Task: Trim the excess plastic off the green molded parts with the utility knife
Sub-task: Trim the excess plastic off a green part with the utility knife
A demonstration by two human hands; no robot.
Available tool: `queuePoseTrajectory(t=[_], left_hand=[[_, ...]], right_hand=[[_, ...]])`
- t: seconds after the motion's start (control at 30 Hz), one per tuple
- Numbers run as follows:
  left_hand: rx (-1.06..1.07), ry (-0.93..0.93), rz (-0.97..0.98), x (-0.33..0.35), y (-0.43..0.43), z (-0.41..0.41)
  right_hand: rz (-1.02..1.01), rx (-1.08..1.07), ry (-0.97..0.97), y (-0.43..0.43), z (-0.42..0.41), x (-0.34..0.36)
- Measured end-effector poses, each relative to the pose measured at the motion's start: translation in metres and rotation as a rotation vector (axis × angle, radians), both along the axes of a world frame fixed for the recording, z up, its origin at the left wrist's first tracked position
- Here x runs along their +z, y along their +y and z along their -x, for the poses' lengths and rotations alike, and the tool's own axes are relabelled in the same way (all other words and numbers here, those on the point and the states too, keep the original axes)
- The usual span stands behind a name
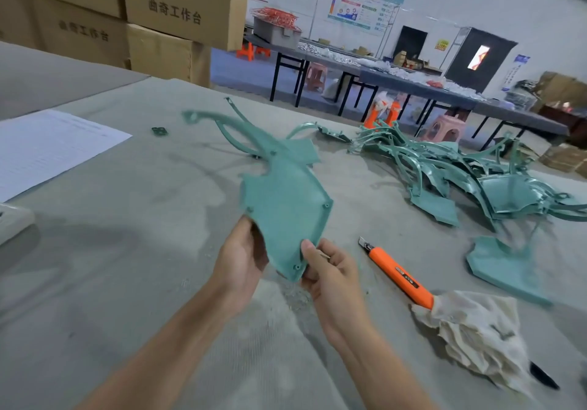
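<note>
Grey cloth covers the tabletop (127, 219), and stacked boxes (174, 12) are seen behind it in a workshop hall. One green part (286, 199) is held up off the tabletop in both hands, its flat face turned toward the camera and its thin curved runners pointing away. This is probably so that its edges can be checked for excess plastic.

The part's lower left edge is gripped by the left hand (241, 260), with the thumb laid along the rim and the fingers hidden behind. Its bottom corner is pinched by the right hand (330, 269), thumb on the face and fingers curled behind.

The knife (397, 274) is held by neither hand. It lies just beside the right hand with the blade end pointing away, and its rear end is tucked against a rag (470, 330), within easy reach. A pile (444, 168) of further green parts is heaped to the right. No cutting is judged to be under way.
</note>
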State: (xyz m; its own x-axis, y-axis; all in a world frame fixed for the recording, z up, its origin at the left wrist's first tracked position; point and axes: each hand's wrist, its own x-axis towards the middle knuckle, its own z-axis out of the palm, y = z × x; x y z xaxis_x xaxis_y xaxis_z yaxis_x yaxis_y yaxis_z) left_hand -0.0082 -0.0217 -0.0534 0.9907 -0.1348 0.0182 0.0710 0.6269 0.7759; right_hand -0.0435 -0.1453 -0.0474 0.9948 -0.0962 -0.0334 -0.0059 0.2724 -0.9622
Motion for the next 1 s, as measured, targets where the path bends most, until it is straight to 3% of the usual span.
queuePoseTrajectory(t=[0.1,0.2,0.27,0.37,0.43,0.53,0.6,0.7,0.83,0.93,1.0], left_hand=[[-0.125,-0.196,-0.042,0.003,-0.002,0.004],[0.045,-0.224,-0.224,0.001,-0.005,0.004],[0.134,-0.199,-0.267,-0.001,-0.002,0.000],[0.160,-0.224,-0.324,-0.001,0.006,-0.005],[0.158,-0.264,-0.359,0.000,0.009,-0.006],[0.166,-0.316,-0.392,0.001,0.010,-0.004],[0.169,-0.310,-0.399,0.002,0.010,-0.004],[0.182,-0.295,-0.411,0.002,0.009,-0.005],[0.204,-0.275,-0.463,0.003,0.010,-0.005],[0.293,-0.289,-0.535,0.003,0.008,-0.003],[0.392,-0.324,-0.617,0.003,0.007,-0.002]], right_hand=[[-0.046,-0.030,-0.027,0.003,0.001,0.000],[0.090,0.049,-0.036,-0.001,0.001,0.001],[0.374,0.032,-0.079,-0.016,-0.002,0.004],[1.115,-0.276,-0.186,-0.063,-0.013,0.008],[1.408,-0.398,0.009,-0.100,-0.019,0.012],[1.656,-0.287,0.385,-0.139,-0.026,0.009],[1.718,-0.226,0.428,-0.146,-0.025,0.009],[1.773,-0.162,0.341,-0.150,-0.023,0.008],[1.700,-0.263,0.259,-0.150,-0.017,0.001],[1.410,-0.486,0.009,-0.145,-0.014,0.003],[1.153,-0.515,-0.150,-0.129,-0.011,0.008]])
